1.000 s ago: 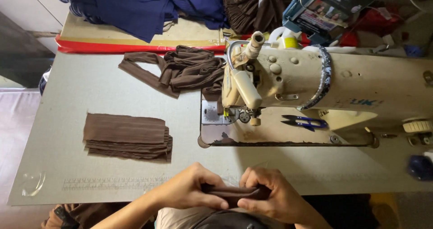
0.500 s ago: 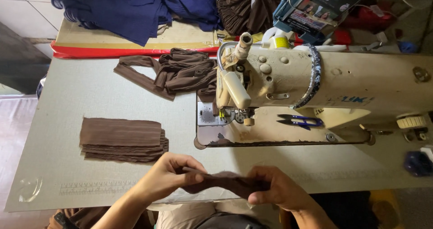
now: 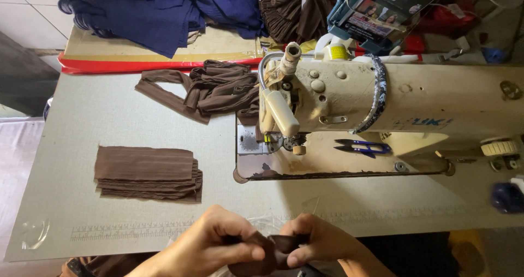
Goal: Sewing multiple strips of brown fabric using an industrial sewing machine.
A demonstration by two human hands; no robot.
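Head view: I see my left hand (image 3: pixel 215 241) and right hand (image 3: pixel 322 241) both pinching one small brown fabric piece (image 3: pixel 267 255) at the table's (image 3: pixel 82 118) near edge. Stacked brown strips (image 3: pixel 147 173) lie toward the left edge, with the sewing machine (image 3: pixel 393 99) toward the right.

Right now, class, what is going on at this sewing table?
A person sits at the sewing table with both hands at its near edge. The left hand and right hand pinch a small brown fabric piece between their fingers. A neat stack of brown fabric pieces lies to the left, a loose brown heap lies beside the cream sewing machine, and blue thread snips rest under its arm.
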